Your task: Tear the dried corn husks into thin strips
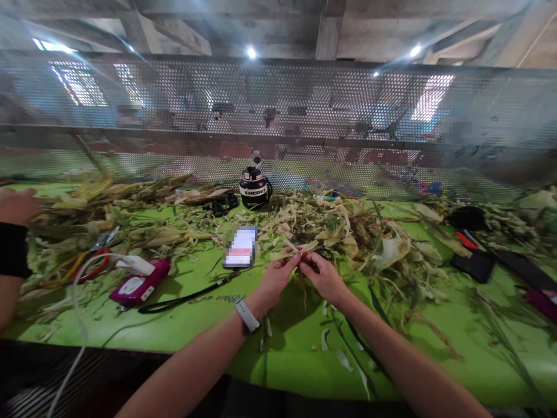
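Over the green table (191, 319), my left hand (275, 283) and my right hand (322, 278) meet, thumbs and fingertips pinched together. A thin pale husk strip (289, 244) pokes out from between the fingers, partly covered by them. A grey watch band (247, 315) circles my left wrist. Just beyond and to the right of my hands lies a loose pile of dry, pale leafy husks (348, 226). Left of my left hand, a phone (241, 247) with its screen lit rests at a slant, a black strap (187, 296) trailing from its lower end.
Behind the pile stands a black jar-shaped bottle (255, 188), before a perforated metal screen (278, 93). A magenta power bank (139, 283) with a white cable and red-handled scissors (93, 267) lie left. Another person's hand (17, 206) is far left. Dark phones (473, 264) lie right.
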### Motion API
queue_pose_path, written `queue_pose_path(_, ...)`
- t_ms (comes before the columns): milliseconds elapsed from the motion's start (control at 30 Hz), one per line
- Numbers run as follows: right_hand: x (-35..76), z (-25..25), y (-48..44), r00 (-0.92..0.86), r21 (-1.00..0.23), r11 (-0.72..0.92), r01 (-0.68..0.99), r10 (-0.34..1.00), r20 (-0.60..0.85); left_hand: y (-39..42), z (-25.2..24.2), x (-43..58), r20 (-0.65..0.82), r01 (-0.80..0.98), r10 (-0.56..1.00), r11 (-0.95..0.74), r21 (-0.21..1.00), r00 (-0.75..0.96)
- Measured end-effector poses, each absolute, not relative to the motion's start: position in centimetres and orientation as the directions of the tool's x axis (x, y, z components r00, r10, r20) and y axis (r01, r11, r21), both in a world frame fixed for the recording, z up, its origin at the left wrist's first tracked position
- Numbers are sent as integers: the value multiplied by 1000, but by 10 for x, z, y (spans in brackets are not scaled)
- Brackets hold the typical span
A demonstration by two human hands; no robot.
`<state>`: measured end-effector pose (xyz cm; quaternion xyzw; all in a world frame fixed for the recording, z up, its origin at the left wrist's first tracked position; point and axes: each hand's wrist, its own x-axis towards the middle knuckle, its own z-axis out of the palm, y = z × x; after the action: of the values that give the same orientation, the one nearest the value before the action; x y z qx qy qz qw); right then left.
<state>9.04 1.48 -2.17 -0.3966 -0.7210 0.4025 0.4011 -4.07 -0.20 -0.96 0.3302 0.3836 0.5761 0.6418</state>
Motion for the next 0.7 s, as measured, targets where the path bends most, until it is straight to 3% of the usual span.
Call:
queue_pose_path(233,88,-17,11,-446,-877,392,277,861,244,0,-11,-42,-37,-397,999,19,918,-36)
queue_pose_path(400,90,-7,5,-496,-841,443,309,830,255,2,-15,-43,-84,-439,995,49,897,-61)
queue_pose_path(700,89,-10,4,-502,-831,430,352,836,220,1,-10,-46,-145,-544,985,173,821,94)
